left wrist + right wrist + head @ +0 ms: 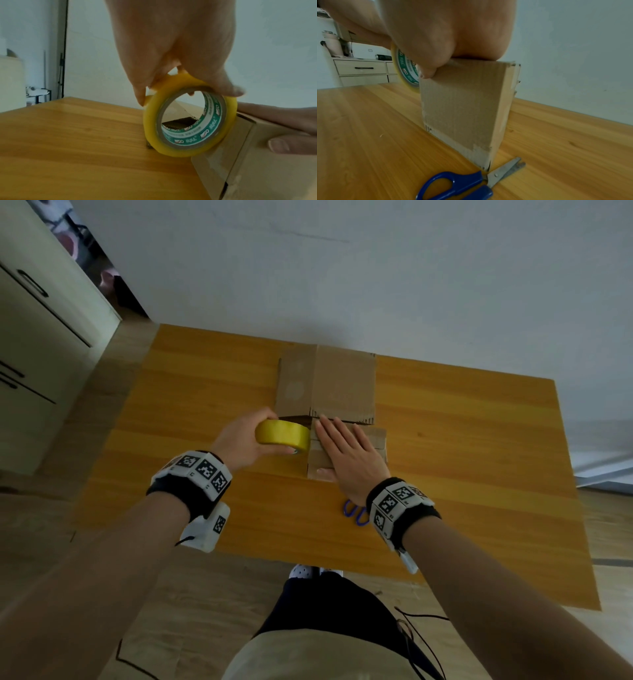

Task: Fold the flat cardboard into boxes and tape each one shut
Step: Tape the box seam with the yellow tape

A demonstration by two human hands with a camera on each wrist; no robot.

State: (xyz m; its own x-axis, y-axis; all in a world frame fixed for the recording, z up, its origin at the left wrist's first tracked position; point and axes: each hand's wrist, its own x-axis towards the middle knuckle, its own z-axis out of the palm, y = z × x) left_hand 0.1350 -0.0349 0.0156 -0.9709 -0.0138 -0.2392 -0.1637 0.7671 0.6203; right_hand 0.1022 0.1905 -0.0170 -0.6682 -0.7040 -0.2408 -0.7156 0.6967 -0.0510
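The right hand hides most of the scissors.

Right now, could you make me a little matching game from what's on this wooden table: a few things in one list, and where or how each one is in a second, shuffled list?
Things:
1. yellow roll of packing tape
2. small brown cardboard box
3. blue-handled scissors
4. large flat cardboard sheet

States:
A. lying on the table near the right wrist
B. gripped by the left hand
C. lying beyond the hands, by the wall
D. pressed under the flat right hand

Pairs: 1-B, 2-D, 3-A, 4-C
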